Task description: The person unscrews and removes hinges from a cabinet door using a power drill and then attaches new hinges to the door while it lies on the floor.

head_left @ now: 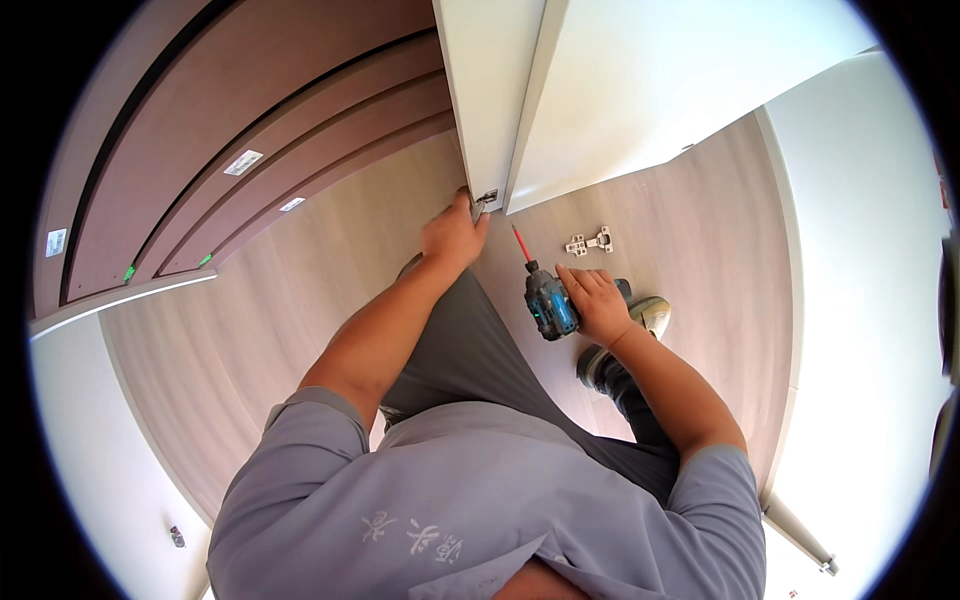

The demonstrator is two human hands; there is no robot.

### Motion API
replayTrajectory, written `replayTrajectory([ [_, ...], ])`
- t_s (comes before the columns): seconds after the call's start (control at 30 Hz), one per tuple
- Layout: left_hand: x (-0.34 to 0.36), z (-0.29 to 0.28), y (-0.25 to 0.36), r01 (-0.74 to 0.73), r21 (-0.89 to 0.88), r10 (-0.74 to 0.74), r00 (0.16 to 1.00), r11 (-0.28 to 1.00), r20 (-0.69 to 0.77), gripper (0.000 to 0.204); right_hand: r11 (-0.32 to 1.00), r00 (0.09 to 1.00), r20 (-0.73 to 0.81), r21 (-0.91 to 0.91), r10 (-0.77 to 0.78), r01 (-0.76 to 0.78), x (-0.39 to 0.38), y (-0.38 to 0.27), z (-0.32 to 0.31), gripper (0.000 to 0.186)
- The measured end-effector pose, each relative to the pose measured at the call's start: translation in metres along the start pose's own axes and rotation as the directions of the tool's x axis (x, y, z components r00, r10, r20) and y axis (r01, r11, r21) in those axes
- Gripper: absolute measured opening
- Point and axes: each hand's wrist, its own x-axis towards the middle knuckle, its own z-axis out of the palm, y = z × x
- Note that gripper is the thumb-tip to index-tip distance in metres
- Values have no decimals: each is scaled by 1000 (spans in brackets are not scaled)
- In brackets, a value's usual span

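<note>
My left hand point(453, 236) is closed at the low end of a white cabinet panel point(490, 90), its fingers and thumb around a metal cabinet hinge point(480, 207) that sits against the panel's edge. Part of the hinge is covered by the fingers. My right hand point(598, 302) grips a blue and black cordless screwdriver point(550, 303) fitted with a long red bit point(521, 243). That bit points up and left toward the panel, with its tip apart from the hinge. Another metal hinge point(590, 241) lies on the floor just beyond my right hand.
A broad white door point(640, 90) stands at the right of the panel. Brown boards point(240, 130) with labels rise at the left. My shoe point(652, 315) rests on the wood-look floor point(700, 230), beside the right hand. White walls point(850, 250) border the floor.
</note>
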Motion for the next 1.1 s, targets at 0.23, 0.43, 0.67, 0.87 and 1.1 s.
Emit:
replayTrajectory([
  [0.23,-1,8,2,3,20,-3,1000,1000,-10,53,998,999,-36,-55,32,-34,18,-2,15,69],
  [0.43,-2,0,6,-12,26,11,1000,1000,17,48,998,999,-36,-61,28,-30,29,-4,18,67],
  [0.67,-1,1,2,-36,40,35,999,999,12,45,996,998,-29,-70,53,-55,43,-9,17,67],
  [0.87,2,5,-10,-68,5,67,997,998,28,47,992,999,26,-126,36,-33,45,-4,13,68],
  [1.1,14,3,-27,-155,-14,155,986,988,56,47,1000,999,39,-24,13,-12,54,10,3,68],
])
